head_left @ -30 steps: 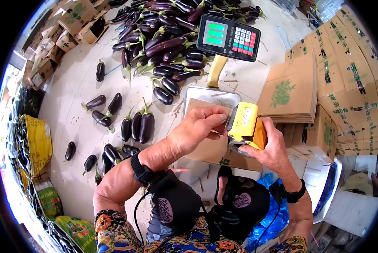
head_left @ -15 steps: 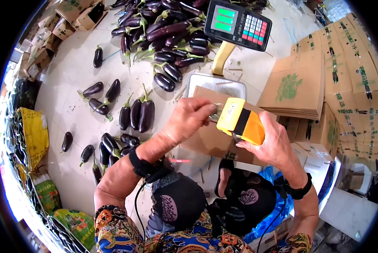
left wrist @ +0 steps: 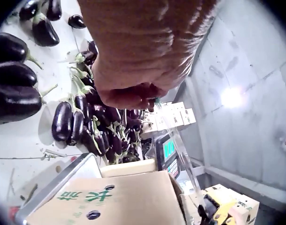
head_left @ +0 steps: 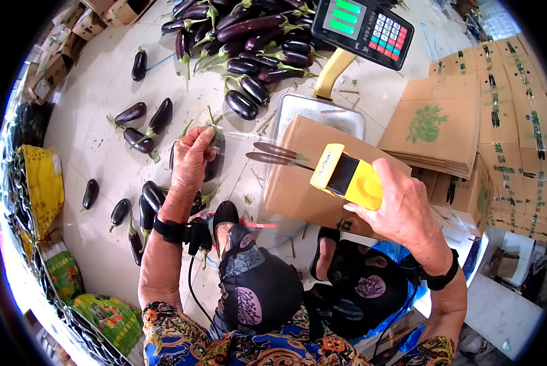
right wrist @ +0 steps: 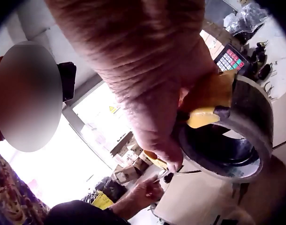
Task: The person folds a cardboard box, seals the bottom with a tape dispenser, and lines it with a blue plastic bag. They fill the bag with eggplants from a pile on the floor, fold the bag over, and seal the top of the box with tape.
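My right hand [head_left: 407, 210] grips a yellow tape dispenser [head_left: 362, 183] above a brown cardboard carton [head_left: 295, 192]. In the right wrist view its tape roll [right wrist: 261, 115] shows close over the cardboard. My left hand [head_left: 191, 160] pinches the end of a strip of clear tape [left wrist: 180, 152], which runs stretched between the two hands. The carton rests on the platform of a weighing scale [head_left: 354, 116] and overhangs its near side. Beneath the left hand lie eggplants [head_left: 215, 160], partly hidden by it.
A large pile of eggplants [head_left: 249, 36] lies behind the scale's display [head_left: 363, 32]. Flattened cartons [head_left: 435, 116] are stacked at the right, beside more cardboard [head_left: 517, 122]. Loose eggplants [head_left: 160, 117] are scattered on the floor at left, with bags [head_left: 41, 189] along the edge.
My left hand has moved left, away from the dispenser, drawing out a long strip of tape. The dispenser has turned slightly and stays over the carton in my right hand.
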The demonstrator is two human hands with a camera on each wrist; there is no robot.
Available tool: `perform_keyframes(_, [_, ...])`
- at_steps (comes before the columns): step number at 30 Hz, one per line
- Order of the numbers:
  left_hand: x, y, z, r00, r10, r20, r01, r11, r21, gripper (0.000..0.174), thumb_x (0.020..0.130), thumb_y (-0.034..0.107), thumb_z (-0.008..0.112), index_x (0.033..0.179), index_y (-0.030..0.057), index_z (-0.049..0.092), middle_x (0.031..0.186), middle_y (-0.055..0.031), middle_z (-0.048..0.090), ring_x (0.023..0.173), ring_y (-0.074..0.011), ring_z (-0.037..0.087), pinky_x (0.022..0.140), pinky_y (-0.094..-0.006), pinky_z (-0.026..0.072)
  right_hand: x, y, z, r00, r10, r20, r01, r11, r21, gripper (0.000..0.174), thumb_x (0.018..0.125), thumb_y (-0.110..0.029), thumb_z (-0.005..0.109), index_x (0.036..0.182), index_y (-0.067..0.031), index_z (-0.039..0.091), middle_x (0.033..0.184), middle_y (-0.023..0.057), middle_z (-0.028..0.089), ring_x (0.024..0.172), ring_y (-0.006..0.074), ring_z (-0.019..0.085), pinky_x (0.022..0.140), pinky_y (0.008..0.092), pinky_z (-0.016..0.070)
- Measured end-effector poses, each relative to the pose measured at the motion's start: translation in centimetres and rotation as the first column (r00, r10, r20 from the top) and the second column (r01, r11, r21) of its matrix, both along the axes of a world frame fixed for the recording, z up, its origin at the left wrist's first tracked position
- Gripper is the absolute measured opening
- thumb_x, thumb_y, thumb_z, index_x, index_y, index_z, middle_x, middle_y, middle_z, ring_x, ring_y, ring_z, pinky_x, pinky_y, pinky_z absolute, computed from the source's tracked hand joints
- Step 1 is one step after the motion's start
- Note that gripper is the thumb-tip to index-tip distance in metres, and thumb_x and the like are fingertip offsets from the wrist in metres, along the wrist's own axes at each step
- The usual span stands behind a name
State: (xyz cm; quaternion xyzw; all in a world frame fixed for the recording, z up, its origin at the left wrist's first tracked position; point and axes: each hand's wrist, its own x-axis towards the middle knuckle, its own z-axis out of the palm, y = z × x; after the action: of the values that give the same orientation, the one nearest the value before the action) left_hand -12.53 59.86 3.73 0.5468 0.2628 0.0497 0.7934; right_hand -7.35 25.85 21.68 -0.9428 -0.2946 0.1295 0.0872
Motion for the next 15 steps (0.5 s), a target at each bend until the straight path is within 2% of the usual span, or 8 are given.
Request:
perform_keyframes(5, [-0.8,0.2,-2.9,0.999,-0.019,0.035,0.017,0.999,0.051,0.022,0.097,0.024,0.064,0.086,0.0053,0.066,0.066,0.0051,0.053,0.059,-0.0048,0.046,0.057,-0.0205,0.0376,0.1,1.2,-0.4,1.000,0.013,-0.014,-0.014,0.998,-0.068,0.060,0.070,-0.030,0.088,0.108,-0.0038,0.050,0.092,0.0188,0.066,0.084,0.0400,0.068,0.068,0.0458,0.0560])
perform_keyframes(8, [-0.8,-0.5,-4.2,1.000,-0.017,-0.024,0.020,0.991,0.133,0.024,0.097,0.024,0.064,0.085,0.0043,0.065,0.065,0.0049,0.053,0.058,-0.0046,0.046,0.055,-0.0215,0.0370,0.6,1.6,-1.0,0.997,0.075,0.015,-0.074,0.996,-0.058,0.057,0.073,-0.035,0.085,0.106,-0.0039,0.050,0.089,0.0178,0.065,0.076,0.0379,0.069,0.062,0.0465,0.0554])
perform_keyframes(9, [-0.8,-0.6,-4.9,0.999,-0.033,-0.026,0.037,0.985,0.171,0.025,0.097,0.025,0.064,0.086,0.0034,0.065,0.065,0.0040,0.053,0.058,-0.0044,0.047,0.054,-0.0220,0.0371,0.6,1.7,-1.2,0.997,0.070,0.019,-0.068,0.995,-0.068,0.057,0.073,-0.035,0.085,0.106,-0.0037,0.050,0.090,0.0179,0.065,0.076,0.0380,0.069,0.062,0.0466,0.0552])
perform_keyframes(10, [-0.8,-0.9,-5.2,0.995,-0.060,-0.076,0.079,0.957,0.280,0.024,0.097,0.024,0.063,0.087,0.0022,0.066,0.065,0.0034,0.054,0.058,-0.0048,0.048,0.055,-0.0222,0.0385,0.6,1.9,-1.4,0.998,0.066,0.021,-0.064,0.995,-0.077,0.057,0.073,-0.034,0.085,0.106,-0.0035,0.050,0.090,0.0180,0.065,0.077,0.0381,0.069,0.062,0.0468,0.0551])
perform_keyframes(12, [-0.6,-1.8,-7.5,0.998,-0.039,-0.048,0.051,0.961,0.273,0.025,0.097,0.023,0.063,0.087,0.0010,0.066,0.066,0.0027,0.056,0.059,-0.0057,0.049,0.055,-0.0238,0.0406,0.6,2.2,-1.8,0.998,0.062,0.023,-0.060,0.994,-0.096,0.056,0.073,-0.034,0.085,0.106,-0.0033,0.050,0.091,0.0180,0.065,0.077,0.0384,0.069,0.063,0.0471,0.0549])
perform_keyframes(13, [-0.4,-2.8,-8.0,0.998,-0.004,-0.064,0.022,0.961,0.276,0.022,0.098,0.022,0.062,0.088,0.0031,0.066,0.067,0.0060,0.052,0.060,-0.0048,0.046,0.056,-0.0230,0.0384,0.6,2.4,-1.8,0.998,0.063,0.022,-0.060,0.992,-0.108,0.056,0.073,-0.034,0.085,0.106,-0.0032,0.050,0.091,0.0179,0.065,0.078,0.0386,0.068,0.063,0.0472,0.0548])
perform_keyframes(15, [-0.5,-4.0,-10.9,0.994,-0.090,-0.059,0.106,0.916,0.387,0.024,0.098,0.021,0.060,0.086,0.0016,0.066,0.065,0.0037,0.053,0.060,-0.0057,0.047,0.055,-0.0236,0.0391,0.5,2.6,-2.0,0.998,0.063,0.024,-0.060,0.991,-0.122,0.056,0.073,-0.034,0.085,0.106,-0.0033,0.050,0.091,0.0178,0.065,0.078,0.0387,0.068,0.063,0.0474,0.0546])
